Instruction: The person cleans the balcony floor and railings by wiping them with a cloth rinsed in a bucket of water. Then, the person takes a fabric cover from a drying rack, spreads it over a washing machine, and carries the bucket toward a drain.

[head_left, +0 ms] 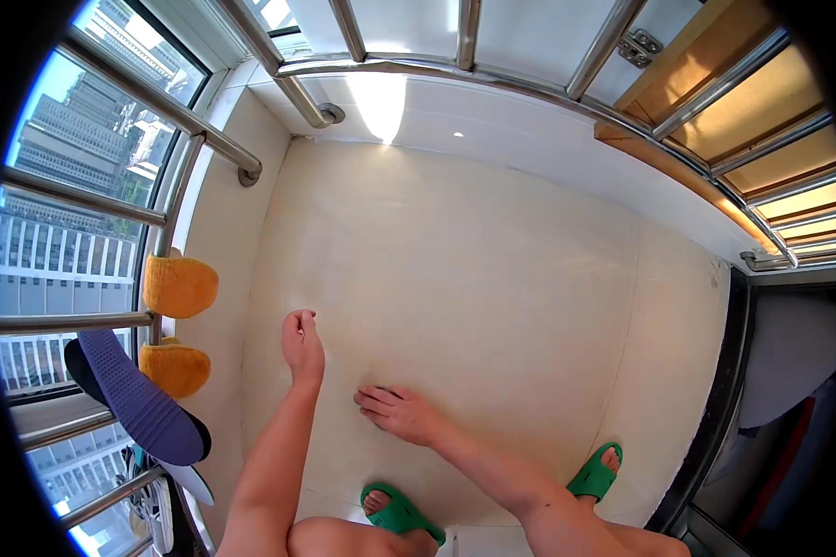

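The pale floor (483, 278) is taking up most of the view, and it is also the thing nearest both hands, spreading directly beneath them; the step in hand, I am judging, is involving low work over this surface, and the next move is probably calling for a steady, flat right palm and a balanced crouch. The metal railing (390, 64) is curving along the far side and running on past the window (84, 139). The left forearm (274, 455) is rising nearly straight ahead, while the right forearm (492, 473) is slanting inward across the front. A purple-soled shoe (144, 399) is leaning at the left-hand bars, just beside two orange plush pieces (181, 287) (slippers, perhaps), and green sandals (593, 475) are covering the feet, standing well apart. The left hand (303, 353) is hanging over the floor with its fingers (297, 321) curling loosely inward; I cannot tell whether they are pinching anything. The right hand (399, 415) is facing palm down, its fingers pointing leftward and lying close together; dark edges are showing around them, possibly shadow, so whether they are touching the floor or gripping something is staying unclear.
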Motion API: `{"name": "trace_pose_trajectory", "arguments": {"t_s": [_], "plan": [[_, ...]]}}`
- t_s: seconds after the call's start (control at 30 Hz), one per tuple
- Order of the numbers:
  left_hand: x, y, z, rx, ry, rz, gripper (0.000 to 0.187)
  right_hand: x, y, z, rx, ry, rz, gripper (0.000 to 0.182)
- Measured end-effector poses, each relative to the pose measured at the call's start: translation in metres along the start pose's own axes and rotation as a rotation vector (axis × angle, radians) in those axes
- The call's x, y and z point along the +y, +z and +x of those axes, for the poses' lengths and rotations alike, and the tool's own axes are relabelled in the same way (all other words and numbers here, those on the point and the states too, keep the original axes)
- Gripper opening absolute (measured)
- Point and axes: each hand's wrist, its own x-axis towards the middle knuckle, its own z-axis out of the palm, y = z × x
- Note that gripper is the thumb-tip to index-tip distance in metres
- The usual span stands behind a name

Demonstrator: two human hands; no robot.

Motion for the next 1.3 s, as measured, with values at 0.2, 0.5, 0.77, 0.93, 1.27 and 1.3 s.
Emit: {"name": "trace_pose_trajectory", "arguments": {"t_s": [0.2,0.5,0.77,0.93,1.27,1.3], "plan": [[-0.038,-0.022,-0.035,-0.079,0.137,0.56,0.056,0.165,-0.127,-0.082,0.478,0.635,-0.556,0.032],[-0.056,-0.037,-0.11,-0.132,-0.237,0.562,0.077,-0.012,0.03,0.077,0.119,0.07,0.059,0.024],[-0.015,-0.043,-0.074,-0.48,-0.063,0.855,0.098,0.149,-0.055,0.111,0.366,0.501,-0.47,0.033],[-0.027,-0.028,-0.072,-0.54,-0.053,0.997,0.117,0.235,-0.127,0.013,0.711,0.827,-0.412,0.04],[-0.017,-0.024,-0.068,-0.593,-0.21,1.034,0.119,0.017,0.058,0.203,-0.005,-0.133,-0.027,0.026],[-0.017,-0.021,-0.064,-0.589,-0.228,1.0,0.118,0.042,0.042,0.224,0.073,-0.082,-0.141,0.026]]}}
